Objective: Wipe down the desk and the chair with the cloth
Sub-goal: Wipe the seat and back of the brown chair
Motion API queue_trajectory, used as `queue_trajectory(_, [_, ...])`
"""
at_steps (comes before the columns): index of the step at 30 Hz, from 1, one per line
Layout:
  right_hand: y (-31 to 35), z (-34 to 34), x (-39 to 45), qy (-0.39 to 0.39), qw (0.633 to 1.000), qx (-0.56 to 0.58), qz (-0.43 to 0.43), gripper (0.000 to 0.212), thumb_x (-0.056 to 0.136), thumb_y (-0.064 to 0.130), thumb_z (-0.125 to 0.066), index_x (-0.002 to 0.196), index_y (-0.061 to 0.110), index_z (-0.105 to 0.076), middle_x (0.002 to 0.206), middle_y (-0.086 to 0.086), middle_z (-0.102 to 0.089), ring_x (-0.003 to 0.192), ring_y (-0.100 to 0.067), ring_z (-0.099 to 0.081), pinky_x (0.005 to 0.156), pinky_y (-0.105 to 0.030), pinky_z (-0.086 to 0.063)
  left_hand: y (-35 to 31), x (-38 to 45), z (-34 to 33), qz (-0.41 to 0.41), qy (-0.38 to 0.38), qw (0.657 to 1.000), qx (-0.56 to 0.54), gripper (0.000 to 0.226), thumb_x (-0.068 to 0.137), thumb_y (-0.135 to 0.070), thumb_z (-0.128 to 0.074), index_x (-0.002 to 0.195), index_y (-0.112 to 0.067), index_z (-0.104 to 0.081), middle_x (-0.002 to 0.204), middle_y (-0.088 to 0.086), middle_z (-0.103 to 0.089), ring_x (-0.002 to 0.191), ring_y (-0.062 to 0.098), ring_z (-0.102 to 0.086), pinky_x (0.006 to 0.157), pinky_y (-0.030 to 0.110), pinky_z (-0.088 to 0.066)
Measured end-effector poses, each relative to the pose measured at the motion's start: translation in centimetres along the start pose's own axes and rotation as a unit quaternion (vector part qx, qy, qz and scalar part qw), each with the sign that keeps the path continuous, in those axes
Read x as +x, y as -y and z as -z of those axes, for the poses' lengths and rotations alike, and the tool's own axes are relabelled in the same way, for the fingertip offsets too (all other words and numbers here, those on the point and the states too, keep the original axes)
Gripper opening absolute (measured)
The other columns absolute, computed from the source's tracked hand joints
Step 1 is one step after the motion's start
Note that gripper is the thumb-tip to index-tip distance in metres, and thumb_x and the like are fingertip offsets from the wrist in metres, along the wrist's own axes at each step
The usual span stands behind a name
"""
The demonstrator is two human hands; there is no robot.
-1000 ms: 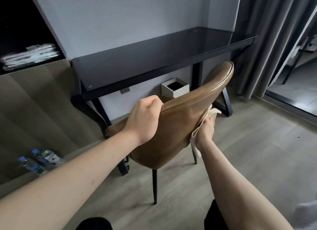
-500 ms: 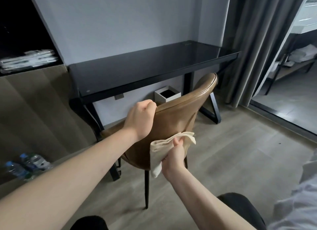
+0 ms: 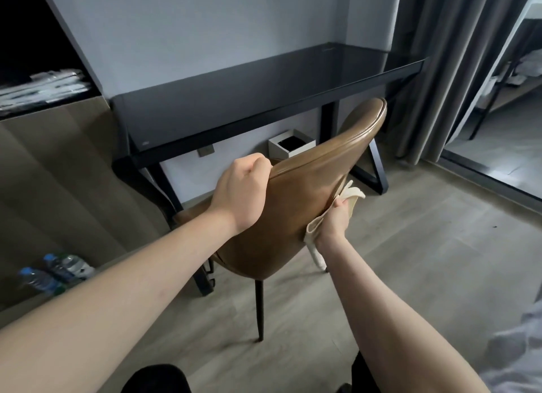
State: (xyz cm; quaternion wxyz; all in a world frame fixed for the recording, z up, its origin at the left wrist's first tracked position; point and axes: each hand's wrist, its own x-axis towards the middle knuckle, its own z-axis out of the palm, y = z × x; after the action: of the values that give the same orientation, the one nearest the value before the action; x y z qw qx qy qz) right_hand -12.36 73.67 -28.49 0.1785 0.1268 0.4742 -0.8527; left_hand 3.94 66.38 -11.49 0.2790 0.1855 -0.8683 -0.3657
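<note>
Right hand (image 3: 334, 221) grips the cream cloth (image 3: 350, 196), now back up on the right edge of the tan leather chair back (image 3: 296, 213); half a second ago it was lower, mid-panel. Reads as repeat strokes on the chair's rear. Left hand (image 3: 242, 191) stays curled over the top rim, steadying. Beyond, the black glass-topped desk (image 3: 264, 99) is untouched right now.
</note>
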Motion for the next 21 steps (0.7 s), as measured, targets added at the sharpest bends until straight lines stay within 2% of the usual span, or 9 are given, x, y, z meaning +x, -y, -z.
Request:
queue_trajectory(4, [0.1, 0.8, 1.3, 0.003, 1.0, 0.004, -0.022, 0.042, 0.102, 0.033, -0.048, 0.141, 0.03, -0.066, 0.129, 0.008, -0.073, 0.124, -0.017, -0.066, 0.11, -0.036, -0.045, 0.3, 0.0, -0.1, -0.009, -0.008, 1.0, -0.001, 0.034, 0.092, -0.038, -0.03, 0.067, -0.015, -0.036, 0.061, -0.006, -0.039, 0.06, 0.006, -0.041, 0.051, 0.015, -0.029])
queue_trajectory(7, [0.0, 0.4, 0.0, -0.004, 0.998, 0.012, -0.063, 0.044, 0.113, 0.033, -0.038, 0.154, 0.033, -0.051, 0.143, 0.013, -0.059, 0.122, -0.016, -0.059, 0.109, -0.036, -0.035, 0.2, 0.1, 0.0, 0.0, -0.003, 1.0, 0.0, 0.035, 0.091, -0.039, -0.029, 0.068, -0.015, -0.038, 0.062, -0.006, -0.042, 0.062, 0.008, -0.043, 0.055, 0.02, -0.032])
queue_trajectory(8, [-0.3, 0.4, -0.3, 0.001, 0.997, -0.005, -0.071, 0.046, 0.113, 0.035, -0.038, 0.157, 0.027, -0.049, 0.152, 0.003, -0.057, 0.127, -0.025, -0.059, 0.109, -0.04, -0.038, 0.1, 0.1, 0.0, 0.003, -0.001, 1.0, 0.002, 0.035, 0.091, -0.04, -0.029, 0.068, -0.016, -0.038, 0.061, -0.006, -0.042, 0.062, 0.007, -0.043, 0.055, 0.021, -0.032])
queue_trajectory(10, [-0.7, 0.6, -0.9, 0.011, 0.997, -0.021, -0.073, 0.052, 0.111, 0.035, -0.041, 0.156, 0.01, -0.047, 0.156, -0.019, -0.055, 0.136, -0.042, -0.059, 0.103, -0.051, -0.049, -0.1, 0.0, 0.1, 0.003, -0.002, 1.0, 0.001, 0.034, 0.091, -0.04, -0.028, 0.065, -0.019, -0.036, 0.057, -0.01, -0.041, 0.06, 0.007, -0.045, 0.054, 0.018, -0.031])
queue_trajectory(13, [-0.2, 0.4, -5.1, 0.013, 0.995, 0.002, -0.096, 0.045, 0.112, 0.029, -0.039, 0.146, 0.004, -0.054, 0.154, -0.023, -0.055, 0.134, -0.045, -0.06, 0.095, -0.048, -0.053, -0.4, -0.3, 0.2, 0.006, 0.0, 1.0, 0.009, 0.037, 0.093, -0.042, -0.027, 0.067, -0.018, -0.038, 0.063, -0.005, -0.044, 0.063, 0.011, -0.045, 0.06, 0.025, -0.034])
queue_trajectory(15, [0.5, 0.8, -7.5, -0.015, 0.989, 0.043, -0.137, 0.035, 0.109, 0.034, -0.043, 0.12, 0.014, -0.069, 0.143, -0.014, -0.065, 0.123, -0.034, -0.065, 0.098, -0.042, -0.052, -0.7, -0.6, 0.3, 0.011, 0.005, 1.0, 0.001, 0.037, 0.092, -0.042, -0.027, 0.067, -0.017, -0.038, 0.065, 0.0, -0.044, 0.065, 0.015, -0.043, 0.062, 0.029, -0.033])
queue_trajectory(17, [0.6, 1.1, -8.0, -0.024, 0.977, 0.099, -0.187, 0.031, 0.104, 0.037, -0.048, 0.103, 0.021, -0.075, 0.126, -0.004, -0.076, 0.118, -0.025, -0.068, 0.112, -0.043, -0.046, -0.7, -0.5, 0.5, 0.021, 0.003, 1.0, -0.001, 0.036, 0.091, -0.041, -0.028, 0.067, -0.016, -0.037, 0.064, 0.0, -0.042, 0.066, 0.017, -0.042, 0.063, 0.033, -0.033])
queue_trajectory(19, [1.6, 1.4, -9.0, -0.012, 0.98, 0.091, -0.177, 0.03, 0.102, 0.029, -0.051, 0.098, 0.019, -0.078, 0.104, -0.005, -0.081, 0.111, -0.026, -0.07, 0.114, -0.045, -0.044, -0.9, -0.7, 0.6, 0.022, 0.011, 1.0, -0.005, 0.036, 0.091, -0.042, -0.028, 0.067, -0.016, -0.036, 0.064, 0.0, -0.042, 0.065, 0.017, -0.041, 0.063, 0.032, -0.033])
queue_trajectory(21, [2.2, 1.4, -9.0, 0.004, 0.982, 0.085, -0.17, 0.027, 0.104, 0.027, -0.053, 0.105, 0.015, -0.077, 0.107, -0.01, -0.08, 0.114, -0.027, -0.07, 0.114, -0.047, -0.045, -1.0, -0.7, 0.5, 0.02, 0.017, 1.0, -0.005, 0.037, 0.091, -0.042, -0.028, 0.067, -0.016, -0.037, 0.064, 0.0, -0.042, 0.064, 0.015, -0.041, 0.062, 0.03, -0.033])
